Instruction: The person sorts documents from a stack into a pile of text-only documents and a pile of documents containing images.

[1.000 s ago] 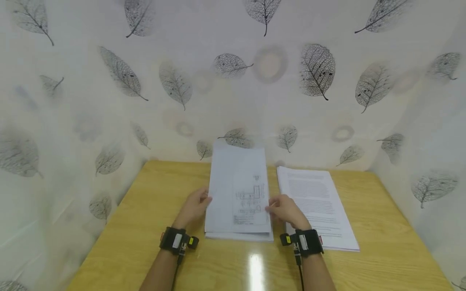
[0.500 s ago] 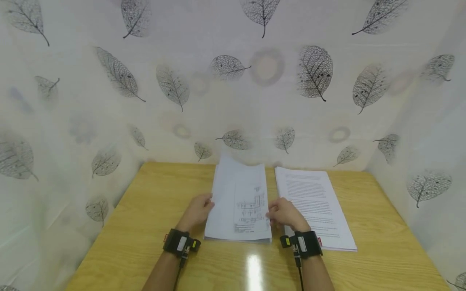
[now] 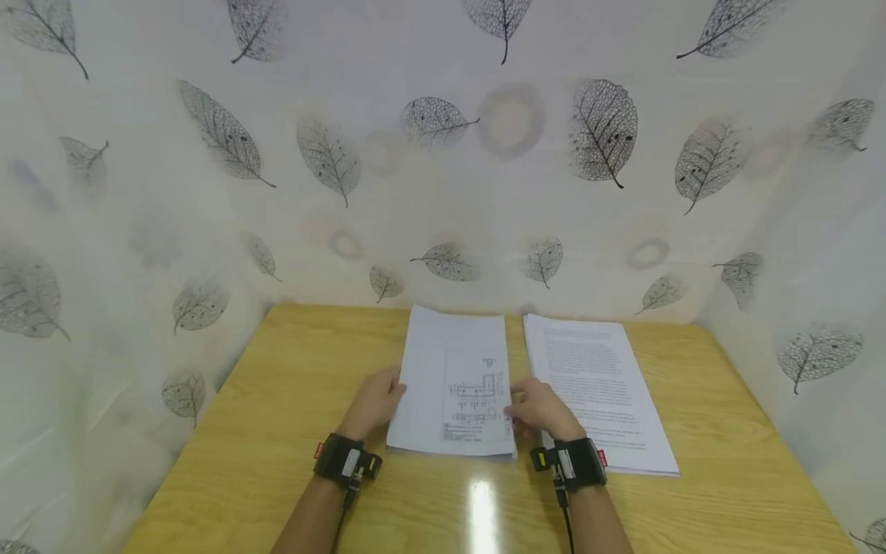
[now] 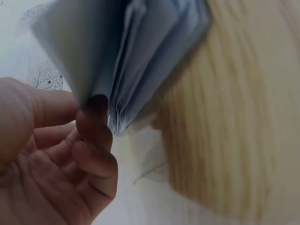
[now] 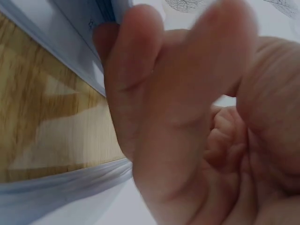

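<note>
A stack of printed paper (image 3: 422, 385) lies in the middle of the table, a line drawing on its top sheet. My left hand (image 3: 377, 402) is at its left edge. In the left wrist view, the thumb and curled fingers (image 4: 96, 161) of that hand pinch lifted sheets (image 4: 70, 47), while more sheets (image 4: 154, 56) fan apart beside them. At the opposite edge, my right hand (image 3: 543, 406) holds the stack's side with bent fingers. Up close in the right wrist view, its fingertips (image 5: 140, 28) meet the paper edge (image 5: 61, 51), and they hide part of it.
A second stack of text pages (image 3: 588, 385) lies to the right, partly under my right hand in the head view. The wooden table (image 3: 304, 362) ends at a leaf-patterned curtain (image 3: 443, 200) behind and at both sides. Black camera bands (image 3: 344, 460) circle both wrists.
The top sheets, raised and bowed at the far end before, have come down onto the stack, which now looks flatter. Both hands stay at its sides, slightly closer to me.
</note>
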{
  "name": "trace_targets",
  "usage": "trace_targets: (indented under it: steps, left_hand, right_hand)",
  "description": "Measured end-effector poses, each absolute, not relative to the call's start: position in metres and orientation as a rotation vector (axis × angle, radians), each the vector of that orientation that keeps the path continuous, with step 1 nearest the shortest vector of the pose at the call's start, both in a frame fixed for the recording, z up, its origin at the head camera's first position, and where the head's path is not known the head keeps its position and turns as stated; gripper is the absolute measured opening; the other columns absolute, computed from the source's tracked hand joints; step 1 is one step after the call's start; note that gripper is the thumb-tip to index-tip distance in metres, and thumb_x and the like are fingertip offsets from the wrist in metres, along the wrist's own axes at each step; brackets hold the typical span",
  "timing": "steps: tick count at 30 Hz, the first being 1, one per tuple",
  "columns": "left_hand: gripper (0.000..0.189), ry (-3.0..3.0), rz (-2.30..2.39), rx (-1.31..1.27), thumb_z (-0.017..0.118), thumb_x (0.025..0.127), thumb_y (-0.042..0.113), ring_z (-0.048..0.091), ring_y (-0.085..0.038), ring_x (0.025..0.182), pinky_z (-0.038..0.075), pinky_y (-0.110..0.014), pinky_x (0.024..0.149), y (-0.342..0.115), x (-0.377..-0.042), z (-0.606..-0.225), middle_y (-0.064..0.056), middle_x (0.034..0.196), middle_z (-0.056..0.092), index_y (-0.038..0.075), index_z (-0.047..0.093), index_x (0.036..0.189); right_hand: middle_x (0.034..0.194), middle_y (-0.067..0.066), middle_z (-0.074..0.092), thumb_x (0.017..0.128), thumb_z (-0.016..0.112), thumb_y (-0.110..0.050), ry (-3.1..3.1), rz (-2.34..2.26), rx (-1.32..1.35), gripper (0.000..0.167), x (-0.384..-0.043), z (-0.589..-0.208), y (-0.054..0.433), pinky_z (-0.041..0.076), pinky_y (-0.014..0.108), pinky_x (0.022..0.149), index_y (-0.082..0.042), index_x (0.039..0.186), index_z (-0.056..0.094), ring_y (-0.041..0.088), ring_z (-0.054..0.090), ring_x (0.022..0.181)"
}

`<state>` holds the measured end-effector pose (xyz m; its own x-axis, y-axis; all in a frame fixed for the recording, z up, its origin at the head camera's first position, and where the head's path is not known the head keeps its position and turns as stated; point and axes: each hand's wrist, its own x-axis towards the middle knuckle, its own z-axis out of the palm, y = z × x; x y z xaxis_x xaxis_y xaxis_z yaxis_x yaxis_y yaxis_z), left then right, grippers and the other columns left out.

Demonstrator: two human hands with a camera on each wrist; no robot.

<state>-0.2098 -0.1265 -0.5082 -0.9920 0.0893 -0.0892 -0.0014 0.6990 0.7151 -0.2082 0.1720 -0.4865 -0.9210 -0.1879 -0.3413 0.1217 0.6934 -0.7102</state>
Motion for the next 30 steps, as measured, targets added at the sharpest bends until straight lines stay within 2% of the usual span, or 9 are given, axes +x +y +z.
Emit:
trace_targets:
  steps: [5, 9, 15, 18, 21, 23, 26, 28, 30]
  left_hand:
    - [0.011, 2.814, 1.110, 0.078, 0.052, 0.095, 0.017, 0.050, -0.015, 0.061, 0.043, -0.028, 0.053, -0.126, -0.207, -0.507, -0.002, 0.071, 0.054, 0.009, 0.060, 0.098]
    - [0.008, 2.826, 1.044, 0.079, 0.056, 0.092, 0.018, 0.051, -0.015, 0.061, 0.042, -0.028, 0.053, -0.128, -0.205, -0.511, -0.001, 0.071, 0.055, 0.010, 0.060, 0.092]
    - [0.017, 2.846, 0.949, 0.069, 0.061, 0.088, 0.021, 0.051, -0.016, 0.062, 0.042, -0.027, 0.054, -0.129, -0.205, -0.519, -0.004, 0.073, 0.056, 0.004, 0.063, 0.092]
    - [0.019, 2.835, 0.947, 0.034, 0.060, 0.089, 0.021, 0.051, -0.017, 0.064, 0.041, -0.027, 0.055, -0.129, -0.205, -0.518, -0.005, 0.076, 0.055, 0.003, 0.062, 0.095]
    - [0.018, 2.801, 0.996, 0.019, 0.059, 0.091, 0.024, 0.052, -0.017, 0.064, 0.042, -0.027, 0.055, -0.130, -0.205, -0.515, -0.005, 0.076, 0.056, 0.006, 0.062, 0.094]
    - [0.021, 2.775, 1.040, 0.016, 0.057, 0.092, 0.027, 0.054, -0.020, 0.066, 0.044, -0.031, 0.056, -0.131, -0.203, -0.511, -0.008, 0.077, 0.058, 0.006, 0.061, 0.092]
    - [0.037, 2.792, 1.069, 0.025, 0.052, 0.095, 0.033, 0.061, -0.031, 0.093, 0.051, -0.043, 0.077, -0.137, -0.198, -0.504, -0.018, 0.104, 0.063, 0.002, 0.060, 0.111]
    - [0.050, 2.840, 1.052, 0.018, 0.048, 0.096, 0.040, 0.056, -0.037, 0.110, 0.046, -0.051, 0.090, -0.143, -0.196, -0.500, -0.022, 0.123, 0.057, 0.000, 0.053, 0.127]
    - [0.062, 2.903, 1.021, -0.005, 0.044, 0.096, 0.047, 0.047, -0.040, 0.124, 0.038, -0.056, 0.101, -0.149, -0.195, -0.495, -0.023, 0.137, 0.048, 0.003, 0.042, 0.139]
  right_hand:
    - [0.067, 0.006, 0.063, 0.083, 0.064, -0.012, 2.524, -1.041, -0.043, 0.038, -0.207, -0.483, 0.171, 0.046, 0.029, 0.047, 0.001, 0.118, 0.059, 0.019, 0.057, 0.050]
    - [0.062, 0.004, 0.057, 0.087, 0.061, -0.018, 2.543, -0.999, -0.035, 0.023, -0.206, -0.484, 0.170, 0.040, 0.026, 0.046, -0.003, 0.103, 0.065, 0.016, 0.051, 0.050]
    - [0.066, 0.004, 0.054, 0.090, 0.055, -0.019, 2.573, -0.973, -0.063, 0.021, -0.204, -0.486, 0.167, 0.039, 0.028, 0.050, -0.004, 0.099, 0.066, 0.018, 0.049, 0.057]
    - [0.064, 0.003, 0.052, 0.090, 0.052, -0.018, 2.598, -0.946, -0.089, 0.018, -0.206, -0.486, 0.164, 0.039, 0.028, 0.049, -0.006, 0.090, 0.065, 0.017, 0.048, 0.056]
    - [0.068, 0.006, 0.055, 0.092, 0.051, -0.020, 2.600, -0.950, -0.079, 0.021, -0.207, -0.482, 0.164, 0.040, 0.029, 0.051, -0.005, 0.093, 0.065, 0.018, 0.050, 0.059]
    - [0.082, 0.011, 0.063, 0.093, 0.050, -0.021, 2.619, -0.963, -0.069, 0.026, -0.207, -0.477, 0.166, 0.045, 0.030, 0.055, -0.002, 0.105, 0.064, 0.019, 0.056, 0.067]
    - [0.107, 0.018, 0.064, 0.096, 0.048, -0.026, 2.679, -1.017, -0.066, 0.038, -0.207, -0.469, 0.172, 0.051, 0.035, 0.065, -0.001, 0.123, 0.056, 0.026, 0.063, 0.087]
    - [0.122, 0.020, 0.060, 0.097, 0.047, -0.030, 2.746, -1.037, -0.099, 0.046, -0.208, -0.465, 0.180, 0.052, 0.040, 0.077, -0.002, 0.133, 0.049, 0.031, 0.061, 0.102]
    - [0.126, 0.020, 0.058, 0.097, 0.046, -0.034, 2.810, -1.054, -0.138, 0.047, -0.209, -0.464, 0.190, 0.050, 0.045, 0.087, -0.004, 0.133, 0.049, 0.035, 0.056, 0.114]
